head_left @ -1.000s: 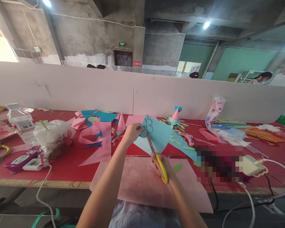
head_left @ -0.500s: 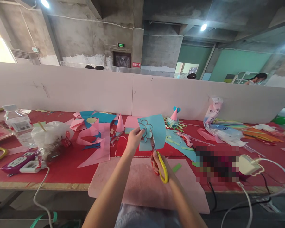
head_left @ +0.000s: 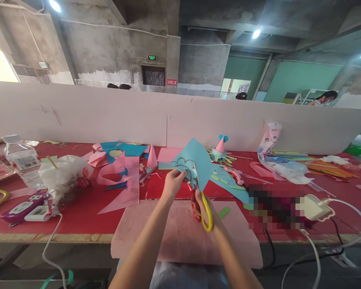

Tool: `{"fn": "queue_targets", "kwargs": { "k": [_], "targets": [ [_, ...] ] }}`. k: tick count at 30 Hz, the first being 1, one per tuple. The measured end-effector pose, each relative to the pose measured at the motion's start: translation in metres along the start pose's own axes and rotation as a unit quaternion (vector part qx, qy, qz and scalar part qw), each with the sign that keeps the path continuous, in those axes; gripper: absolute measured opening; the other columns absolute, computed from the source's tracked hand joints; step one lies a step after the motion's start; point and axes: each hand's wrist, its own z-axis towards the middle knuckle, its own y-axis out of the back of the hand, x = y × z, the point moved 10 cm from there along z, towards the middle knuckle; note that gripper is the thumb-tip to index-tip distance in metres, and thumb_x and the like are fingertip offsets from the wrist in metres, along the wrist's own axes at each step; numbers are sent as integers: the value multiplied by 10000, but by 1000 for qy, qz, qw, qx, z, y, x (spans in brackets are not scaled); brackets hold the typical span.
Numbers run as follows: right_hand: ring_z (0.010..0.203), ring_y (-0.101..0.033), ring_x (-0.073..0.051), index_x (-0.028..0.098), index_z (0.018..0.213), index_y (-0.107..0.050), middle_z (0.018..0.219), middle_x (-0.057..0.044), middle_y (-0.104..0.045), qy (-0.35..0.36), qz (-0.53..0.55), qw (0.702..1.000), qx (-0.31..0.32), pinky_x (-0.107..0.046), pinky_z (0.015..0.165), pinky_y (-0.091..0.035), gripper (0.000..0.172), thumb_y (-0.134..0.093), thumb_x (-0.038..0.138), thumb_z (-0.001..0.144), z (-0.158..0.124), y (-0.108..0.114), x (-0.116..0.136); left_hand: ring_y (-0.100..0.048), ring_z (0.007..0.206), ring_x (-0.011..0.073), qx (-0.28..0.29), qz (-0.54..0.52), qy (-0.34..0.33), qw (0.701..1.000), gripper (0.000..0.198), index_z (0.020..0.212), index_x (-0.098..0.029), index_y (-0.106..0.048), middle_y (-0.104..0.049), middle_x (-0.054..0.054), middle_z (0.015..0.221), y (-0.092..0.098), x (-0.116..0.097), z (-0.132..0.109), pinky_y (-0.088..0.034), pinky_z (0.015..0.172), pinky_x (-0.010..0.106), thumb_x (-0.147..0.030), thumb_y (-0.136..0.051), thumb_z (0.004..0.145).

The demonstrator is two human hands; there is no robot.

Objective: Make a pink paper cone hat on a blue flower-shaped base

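Note:
My left hand pinches a light blue sheet of paper by its lower left part, where a scalloped, cloud-like outline is drawn. Wrapped round the handles of a pair of scissors with red and yellow grips is my right hand. The scissor blades point up and away from me and meet the paper along the drawn curve. Below both hands lies a pale pink mat at the table's near edge. A green paper scrap rests on it, right of the scissors.
Pink and blue paper pieces and a pink paper cone lie left of the hands. A decorated cone, a pink glue gun and a plastic bag are to the right. A bottle stands far left, before a white partition.
The blue sheet has turned in my left hand, so a corner now points upward. My left hand has shifted slightly right and down, while the scissors stay nearly in place.

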Motion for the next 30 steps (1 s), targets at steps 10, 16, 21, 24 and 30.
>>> {"fn": "queue_targets", "kwargs": {
  "k": [10,16,21,24,30],
  "targets": [
    [266,-276,-57,217,649,-386,371,105,-301,-13,-36,999,13,-189,285,-243,527,-430,737,720,2,3,4,-652,631,161,70,51,-17,996,185,764,-144,-617,-685,41,709,10,3,16,-551,664,306,-312,-640,690],
    [275,-264,-55,212,646,-408,370,93,-299,-22,-78,997,11,-187,294,-204,490,-445,689,754,3,10,0,-653,656,165,104,144,-28,984,164,690,-152,-620,-672,32,665,13,-8,15,-523,639,256,-311,-586,716],
    [289,-277,-51,208,641,-415,419,86,-316,-19,-106,994,9,-186,296,-199,448,-501,633,755,5,10,-1,-615,574,168,54,178,-19,982,321,549,-174,-469,-578,-3,535,26,-7,21,-466,542,244,-429,-534,732],
    [293,-286,-49,204,638,-419,426,85,-321,-19,-122,992,1,-183,301,-196,441,-509,619,757,6,11,-2,-553,506,139,21,203,-42,978,363,508,-184,-390,-467,-39,454,33,-9,25,-394,486,219,-438,-548,714],
    [311,-291,-56,207,642,-416,444,80,-326,-14,-132,991,9,-196,310,-207,444,-495,628,760,7,9,0,-485,451,106,-34,234,-26,971,292,495,-164,-475,-461,-45,437,46,-17,23,-316,438,205,-352,-647,637]
  ]
}}
